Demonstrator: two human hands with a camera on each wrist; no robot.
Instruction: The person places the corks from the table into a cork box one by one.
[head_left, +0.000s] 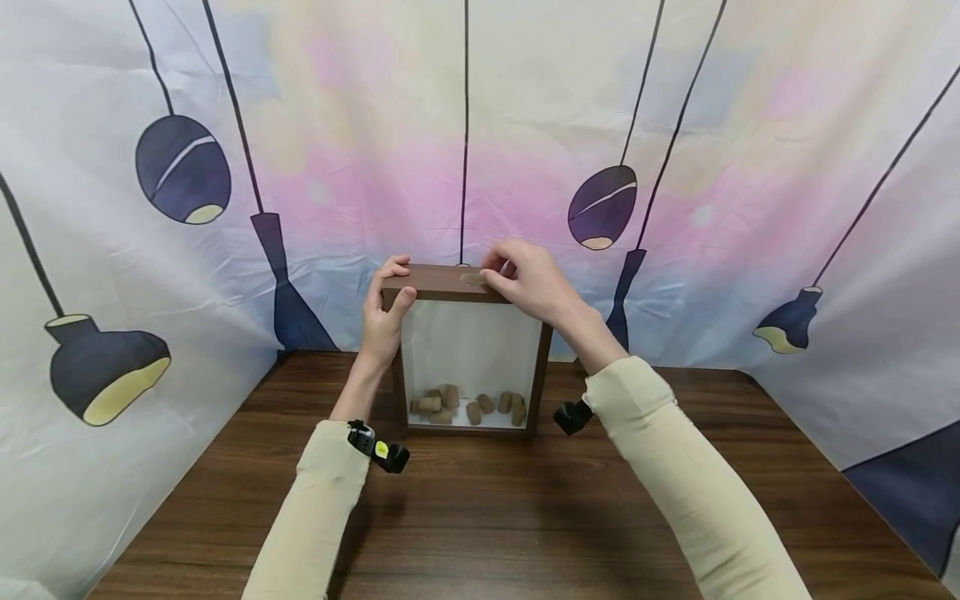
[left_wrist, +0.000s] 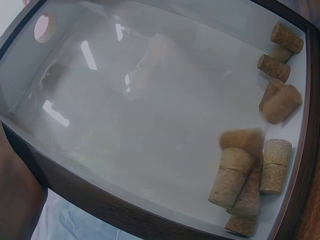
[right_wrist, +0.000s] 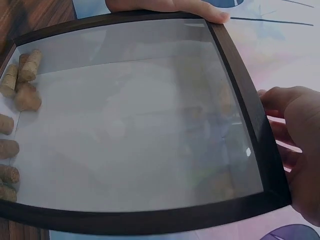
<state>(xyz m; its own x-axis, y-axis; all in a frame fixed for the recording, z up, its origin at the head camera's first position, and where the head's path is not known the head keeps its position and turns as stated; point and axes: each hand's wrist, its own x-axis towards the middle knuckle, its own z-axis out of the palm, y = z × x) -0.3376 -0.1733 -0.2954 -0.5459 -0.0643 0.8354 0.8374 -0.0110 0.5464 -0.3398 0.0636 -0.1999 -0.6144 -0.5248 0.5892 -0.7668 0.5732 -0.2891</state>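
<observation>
A brown wooden shadow box frame with a clear front and white back stands upright on the table. Several corks lie along its bottom; in the left wrist view, some corks look blurred. An oval hole pierces the top edge. My left hand grips the top left corner, thumb in front and fingertips over the top. My right hand is at the top edge beside the hole, fingers loosely bent. I see nothing between its thumb and fingers, though the fingertips are partly hidden.
The dark wood-grain table spreads in front of the frame. Close behind hangs a pastel cloth backdrop printed with lamps. A black wrist camera sits on the left cuff, another camera on the right.
</observation>
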